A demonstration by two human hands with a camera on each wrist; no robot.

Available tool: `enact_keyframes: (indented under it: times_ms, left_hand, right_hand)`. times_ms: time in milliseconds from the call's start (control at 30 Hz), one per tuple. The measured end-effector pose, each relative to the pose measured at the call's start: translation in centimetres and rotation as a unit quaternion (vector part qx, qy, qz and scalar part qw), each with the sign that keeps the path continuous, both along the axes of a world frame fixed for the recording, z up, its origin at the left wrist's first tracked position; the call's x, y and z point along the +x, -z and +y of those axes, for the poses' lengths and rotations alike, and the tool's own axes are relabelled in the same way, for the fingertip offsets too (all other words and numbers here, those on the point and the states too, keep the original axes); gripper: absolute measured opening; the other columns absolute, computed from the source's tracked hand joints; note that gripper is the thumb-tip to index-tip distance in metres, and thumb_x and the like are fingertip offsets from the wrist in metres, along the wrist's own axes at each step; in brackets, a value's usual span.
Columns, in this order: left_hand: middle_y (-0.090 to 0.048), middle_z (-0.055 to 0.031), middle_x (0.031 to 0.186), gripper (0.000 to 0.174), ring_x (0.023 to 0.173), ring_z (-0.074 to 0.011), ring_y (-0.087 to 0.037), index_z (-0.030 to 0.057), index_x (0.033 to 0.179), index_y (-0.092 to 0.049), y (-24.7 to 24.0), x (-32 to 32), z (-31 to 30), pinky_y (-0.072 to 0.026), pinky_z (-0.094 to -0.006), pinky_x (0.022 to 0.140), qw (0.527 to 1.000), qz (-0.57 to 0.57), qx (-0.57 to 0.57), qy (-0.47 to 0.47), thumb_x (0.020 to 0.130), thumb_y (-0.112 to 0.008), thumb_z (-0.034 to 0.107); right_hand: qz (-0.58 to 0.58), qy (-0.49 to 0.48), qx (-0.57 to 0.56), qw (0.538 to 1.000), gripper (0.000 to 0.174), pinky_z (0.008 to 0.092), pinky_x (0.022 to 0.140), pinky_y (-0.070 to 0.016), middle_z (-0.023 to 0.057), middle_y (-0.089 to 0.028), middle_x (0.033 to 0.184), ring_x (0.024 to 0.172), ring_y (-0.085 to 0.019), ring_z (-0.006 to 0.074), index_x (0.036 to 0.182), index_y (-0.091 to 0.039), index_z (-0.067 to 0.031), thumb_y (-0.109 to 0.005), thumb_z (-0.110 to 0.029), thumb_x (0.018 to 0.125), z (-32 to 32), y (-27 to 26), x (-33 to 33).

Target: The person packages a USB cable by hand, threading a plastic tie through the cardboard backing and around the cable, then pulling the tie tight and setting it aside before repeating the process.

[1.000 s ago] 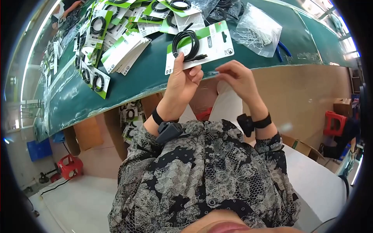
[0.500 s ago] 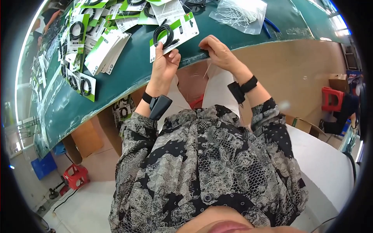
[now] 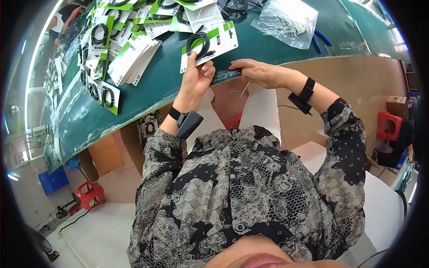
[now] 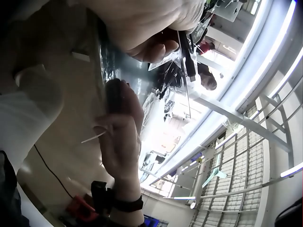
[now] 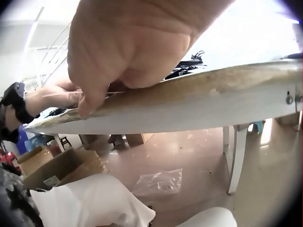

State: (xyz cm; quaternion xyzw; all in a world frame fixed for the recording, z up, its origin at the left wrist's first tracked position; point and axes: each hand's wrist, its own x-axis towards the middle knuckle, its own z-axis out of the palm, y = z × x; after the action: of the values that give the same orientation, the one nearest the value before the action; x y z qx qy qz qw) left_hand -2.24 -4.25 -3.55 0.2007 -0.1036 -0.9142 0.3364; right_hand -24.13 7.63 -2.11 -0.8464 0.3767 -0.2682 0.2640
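A white-and-green card [image 3: 220, 43] bearing a coiled black cable [image 3: 205, 46] is pinched by my left hand [image 3: 195, 84], thumb against the coil, over the table's near edge. In the left wrist view a black plug [image 4: 190, 66] sticks out beside this hand. Just to the right, apart from the card, my right hand [image 3: 266, 75] has its fingers bent round a thin white strip [image 3: 244, 89] that hangs below them. The strip [image 4: 93, 137] also shows in the left wrist view. Something dark lies at the right fingertips; I cannot tell what. The palm [image 5: 128, 47] hides the pinch in the right wrist view.
Carded cables [image 3: 99, 35] are heaped at the back left, near a fanned stack of white cards [image 3: 132, 60]. A clear bag of white ties [image 3: 290, 22] lies at the back right beside blue-handled pliers [image 3: 321, 39]. Cardboard boxes [image 5: 61, 166] stand below.
The right forearm has swung outward to the right and lies flatter, and the white strip now shows below the fingers. The left hand keeps its hold on the card; the head view has shifted.
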Motion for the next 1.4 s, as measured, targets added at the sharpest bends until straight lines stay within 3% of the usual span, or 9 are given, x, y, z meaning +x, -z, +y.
enact_keyframes:
  times_ms: [167,267,300,400,567,800,1400]
  left_hand:
    - [-0.051,-0.0022,0.079,0.024,0.056,-0.0104,-0.038,0.005,0.099,-0.052,-0.4,-0.6,-0.2,-0.0314,-0.0225,0.047,0.998,0.04,0.038,0.028,0.096,-0.052,0.028]
    - [-0.046,-0.0018,0.073,0.026,0.055,-0.0098,-0.036,0.0028,0.096,-0.052,-2.3,-1.1,0.4,-0.03,-0.0225,0.046,0.991,0.087,0.087,0.044,0.096,-0.051,0.029]
    - [-0.043,-0.0013,0.071,0.026,0.054,-0.0097,-0.034,0.0023,0.093,-0.051,-3.3,-1.1,0.8,-0.0291,-0.0227,0.045,0.987,0.112,0.108,0.05,0.096,-0.051,0.029]
    - [-0.037,-0.0004,0.068,0.029,0.052,-0.0094,-0.031,0.0013,0.087,-0.051,-5.6,-0.9,2.1,-0.0272,-0.0231,0.044,0.974,0.153,0.153,0.061,0.096,-0.049,0.029]
    - [-0.035,0.0009,0.066,0.026,0.049,-0.0093,-0.028,0.0032,0.08,-0.048,-8.1,-0.7,3.9,-0.0245,-0.0237,0.042,0.944,0.25,0.193,0.09,0.095,-0.048,0.024]
    - [-0.035,0.0009,0.065,0.018,0.046,-0.009,-0.028,0.0038,0.08,-0.049,-10.1,0.1,5.0,-0.0224,-0.0238,0.041,0.906,0.32,0.258,0.104,0.093,-0.049,0.016]
    - [-0.034,0.0014,0.063,0.013,0.043,-0.0081,-0.027,0.0044,0.081,-0.048,-10.1,0.4,4.6,-0.0213,-0.0236,0.039,0.916,0.308,0.237,0.093,0.091,-0.049,0.013]
  right_hand:
    - [-0.042,0.031,-0.054,0.997,0.023,0.0355,0.089,-0.0471,0.0173,-0.051,0.115,0.108,-0.053,0.0319,0.095,-0.061,0.0004,-0.057,0.012,0.075,0.1,0.3,0.8]
    - [-0.147,0.243,-0.054,0.957,0.027,0.0293,0.074,-0.0499,0.0124,-0.054,0.097,0.088,-0.057,0.0225,0.099,-0.065,-0.0024,-0.061,0.01,0.075,1.2,-1.7,3.8]
    - [-0.148,0.24,-0.054,0.958,0.027,0.0293,0.074,-0.0499,0.0124,-0.054,0.097,0.088,-0.057,0.0225,0.099,-0.065,-0.0024,-0.061,0.01,0.075,1.5,-2.6,4.8]
    - [-0.187,0.38,-0.098,0.901,0.022,0.0258,0.059,-0.0462,0.0068,-0.051,0.079,0.069,-0.054,0.0153,0.095,-0.067,-0.0027,-0.065,0.007,0.075,2.7,-6.0,7.7]
    - [-0.227,0.399,-0.167,0.873,0.018,0.0272,0.053,-0.042,0.0045,-0.05,0.074,0.061,-0.052,0.0152,0.089,-0.068,-0.0033,-0.069,0.004,0.073,2.9,-8.0,9.2]
    - [-0.129,0.44,-0.298,0.837,0.014,0.0296,0.049,-0.042,0.0043,-0.051,0.068,0.059,-0.051,0.019,0.079,-0.066,-0.005,-0.073,0.0,0.068,2.0,-10.2,10.4]
    - [-0.094,0.458,-0.296,0.833,0.01,0.0295,0.05,-0.0434,0.0027,-0.05,0.065,0.06,-0.052,0.0186,0.075,-0.064,-0.0071,-0.071,-0.003,0.069,1.3,-10.7,11.0]
